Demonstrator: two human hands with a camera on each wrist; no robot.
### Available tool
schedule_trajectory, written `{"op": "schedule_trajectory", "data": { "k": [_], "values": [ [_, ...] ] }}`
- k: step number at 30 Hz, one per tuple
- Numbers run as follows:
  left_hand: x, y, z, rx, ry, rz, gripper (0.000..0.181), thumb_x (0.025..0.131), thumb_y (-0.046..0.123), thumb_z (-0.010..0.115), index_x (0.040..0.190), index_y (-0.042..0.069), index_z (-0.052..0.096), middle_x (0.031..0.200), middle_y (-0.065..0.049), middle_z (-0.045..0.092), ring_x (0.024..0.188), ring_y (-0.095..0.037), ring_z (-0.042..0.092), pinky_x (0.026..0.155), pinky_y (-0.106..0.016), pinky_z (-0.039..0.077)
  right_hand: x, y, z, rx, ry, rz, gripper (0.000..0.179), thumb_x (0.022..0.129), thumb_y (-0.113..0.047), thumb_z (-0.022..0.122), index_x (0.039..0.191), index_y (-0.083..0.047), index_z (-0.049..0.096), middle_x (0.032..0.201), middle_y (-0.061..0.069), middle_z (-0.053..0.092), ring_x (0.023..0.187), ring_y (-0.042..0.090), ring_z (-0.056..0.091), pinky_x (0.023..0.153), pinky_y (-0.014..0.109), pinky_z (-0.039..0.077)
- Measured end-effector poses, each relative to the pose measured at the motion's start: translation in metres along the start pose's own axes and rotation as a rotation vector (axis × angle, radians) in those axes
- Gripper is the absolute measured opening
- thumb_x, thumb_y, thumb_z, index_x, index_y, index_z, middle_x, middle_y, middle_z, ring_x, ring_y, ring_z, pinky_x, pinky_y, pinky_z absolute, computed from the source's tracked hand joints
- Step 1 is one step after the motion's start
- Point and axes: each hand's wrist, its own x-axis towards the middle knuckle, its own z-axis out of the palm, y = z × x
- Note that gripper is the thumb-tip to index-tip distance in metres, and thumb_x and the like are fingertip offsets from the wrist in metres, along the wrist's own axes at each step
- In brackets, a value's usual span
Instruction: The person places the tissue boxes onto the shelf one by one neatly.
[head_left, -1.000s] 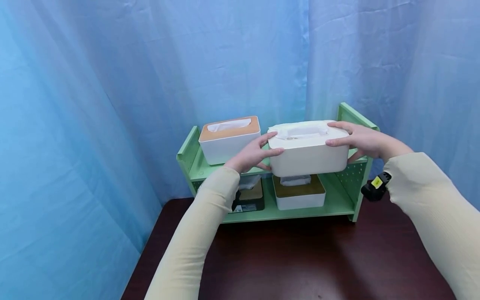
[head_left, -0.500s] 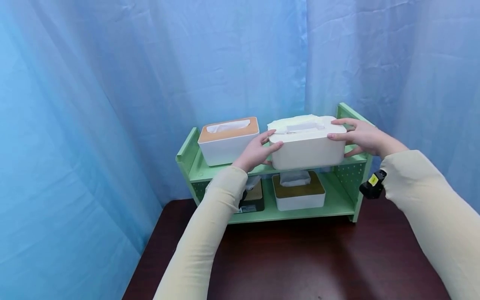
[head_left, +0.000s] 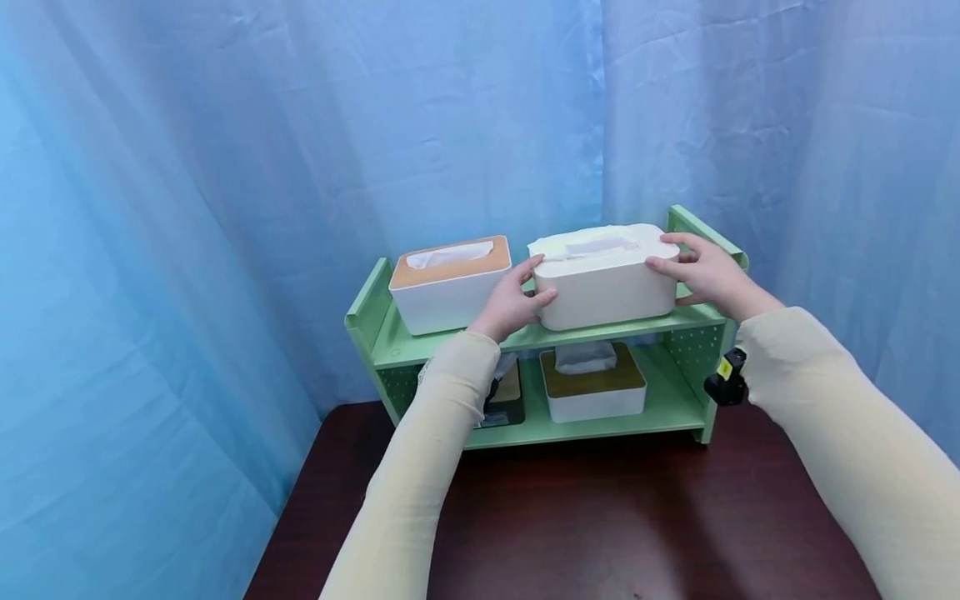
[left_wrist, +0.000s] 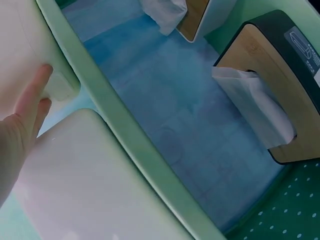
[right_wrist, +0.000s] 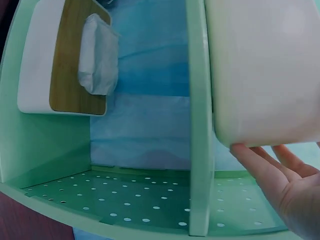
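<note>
My left hand (head_left: 512, 302) and right hand (head_left: 708, 271) grip opposite ends of an all-white rounded tissue box (head_left: 607, 293). Its bottom front edge lies at the front of the upper shelf on a green rack (head_left: 442, 348), and a white tissue spreads over its top slot. In the left wrist view, fingertips (left_wrist: 44, 75) lie against the box's end. The right wrist view has the thumb and fingers at the other end of the white box (right_wrist: 267, 70). Left of it, on the same shelf, stands a white tissue box with a light wooden lid (head_left: 450, 296).
The lower shelf carries a white tissue box with a brown wooden lid (head_left: 592, 392) and a black one with a wooden lid (left_wrist: 260, 90), partly hidden behind my left arm in the head view. The rack stands on a dark table (head_left: 570, 517) before blue curtains (head_left: 450, 125).
Both hands have lowered the white tissue box and moved it back, from in front of the rack onto the upper shelf. The brown-lidded box below is more exposed.
</note>
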Motion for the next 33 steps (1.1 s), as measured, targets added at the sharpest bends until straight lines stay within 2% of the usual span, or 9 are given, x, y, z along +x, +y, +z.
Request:
{"op": "schedule_trajectory", "data": {
  "k": [6, 10, 14, 19, 25, 28, 33],
  "values": [
    [0.003, -0.004, 0.003, 0.035, 0.061, 0.047, 0.068, 0.095, 0.016, 0.058, 0.152, 0.020, 0.022, 0.152, -0.010, 0.034, 0.130, -0.031, 0.047, 0.091, -0.042, 0.051, 0.004, 0.002, 0.008, -0.023, 0.074, -0.018, 0.086, 0.093, -0.049, 0.051, 0.154, -0.012, 0.002, 0.150, 0.034, 0.020, 0.132, 0.051, 0.030, 0.093, 0.062, 0.041],
    [0.007, -0.007, 0.007, 0.046, 0.101, 0.087, 0.070, 0.095, 0.015, 0.057, 0.152, 0.016, 0.018, 0.154, -0.008, 0.029, 0.135, -0.026, 0.041, 0.099, -0.037, 0.045, 0.005, 0.002, 0.009, -0.012, 0.103, -0.023, 0.086, 0.093, -0.046, 0.052, 0.154, -0.014, 0.000, 0.151, 0.033, 0.017, 0.133, 0.051, 0.029, 0.093, 0.062, 0.041],
    [0.010, -0.008, 0.012, 0.052, 0.139, 0.111, 0.067, 0.095, 0.014, 0.057, 0.152, 0.013, 0.021, 0.155, -0.005, 0.029, 0.138, -0.020, 0.035, 0.103, -0.032, 0.041, 0.004, 0.009, 0.009, -0.011, 0.142, -0.019, 0.087, 0.092, -0.040, 0.057, 0.154, -0.013, 0.001, 0.151, 0.033, 0.017, 0.132, 0.051, 0.031, 0.092, 0.059, 0.043],
    [0.011, -0.007, 0.019, 0.066, 0.176, 0.104, 0.066, 0.095, 0.014, 0.057, 0.152, 0.014, 0.022, 0.153, -0.006, 0.033, 0.136, -0.020, 0.040, 0.102, -0.032, 0.043, 0.003, 0.022, 0.011, -0.025, 0.186, -0.016, 0.089, 0.091, -0.032, 0.062, 0.154, -0.013, 0.002, 0.148, 0.033, 0.024, 0.127, 0.051, 0.039, 0.091, 0.054, 0.046],
    [0.009, -0.010, 0.023, 0.055, 0.226, 0.096, 0.066, 0.094, 0.015, 0.058, 0.151, 0.016, 0.024, 0.150, -0.008, 0.038, 0.127, -0.027, 0.050, 0.098, -0.032, 0.046, 0.002, 0.024, 0.014, -0.050, 0.225, -0.042, 0.087, 0.091, -0.029, 0.062, 0.153, -0.010, 0.004, 0.144, 0.034, 0.031, 0.124, 0.049, 0.043, 0.090, 0.054, 0.047],
    [0.007, -0.012, 0.025, 0.061, 0.230, 0.087, 0.065, 0.094, 0.016, 0.059, 0.151, 0.017, 0.026, 0.147, -0.009, 0.042, 0.124, -0.029, 0.053, 0.097, -0.033, 0.047, 0.000, 0.026, 0.016, -0.059, 0.238, -0.047, 0.086, 0.092, -0.027, 0.062, 0.153, -0.008, 0.005, 0.143, 0.034, 0.033, 0.125, 0.047, 0.042, 0.090, 0.053, 0.047],
    [0.002, -0.017, 0.026, -0.003, 0.204, 0.059, 0.061, 0.095, 0.017, 0.058, 0.149, 0.013, 0.031, 0.142, -0.013, 0.047, 0.122, -0.028, 0.054, 0.095, -0.036, 0.049, -0.006, 0.033, 0.016, -0.007, 0.225, -0.043, 0.086, 0.093, -0.030, 0.060, 0.153, -0.009, 0.002, 0.146, 0.030, 0.031, 0.130, 0.044, 0.038, 0.095, 0.053, 0.045]
  ]
}}
